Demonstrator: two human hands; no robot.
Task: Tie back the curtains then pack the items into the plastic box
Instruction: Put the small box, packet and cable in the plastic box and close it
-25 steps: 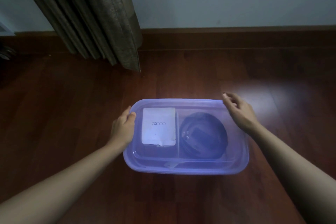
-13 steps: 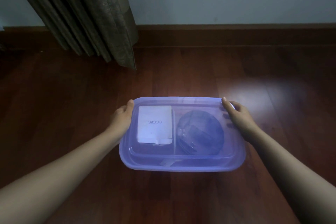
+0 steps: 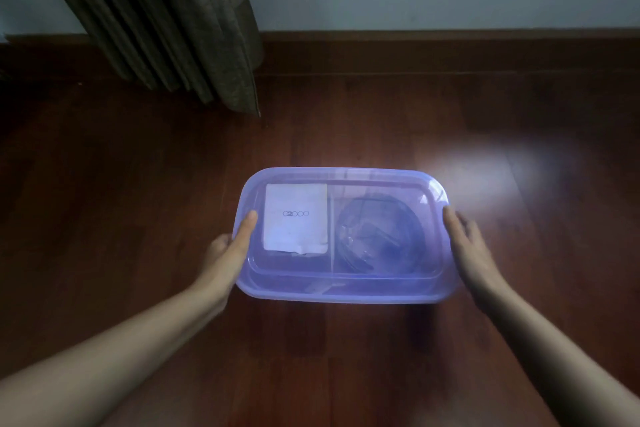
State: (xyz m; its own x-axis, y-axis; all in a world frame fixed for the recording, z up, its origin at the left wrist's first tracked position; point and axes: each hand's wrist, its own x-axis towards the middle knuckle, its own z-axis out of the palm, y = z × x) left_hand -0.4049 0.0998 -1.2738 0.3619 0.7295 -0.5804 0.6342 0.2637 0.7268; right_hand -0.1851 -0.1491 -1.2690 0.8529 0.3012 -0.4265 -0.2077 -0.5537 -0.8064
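Observation:
A translucent purple plastic box (image 3: 346,293) sits on the wooden floor with its lid on. Through the lid I see a white flat pack (image 3: 296,215) in the left compartment and a dark round coiled item (image 3: 381,239) in the right one. My left hand (image 3: 225,253) grips the box's left edge, with the thumb on top of the lid and the fingers curled down the side. Straight fingers of my right hand (image 3: 471,253) lie against the right edge. The brown curtain (image 3: 180,21) hangs gathered at the back left.
A dark wooden baseboard (image 3: 450,52) runs along the pale wall behind the box. The curtain's hem ends just above the floor, left of and beyond the box. A bright patch of light (image 3: 485,170) falls on the floorboards at the box's far right.
Both hands have slid from the box's far corners back along its short sides to the middle. The left thumb now lies on the lid.

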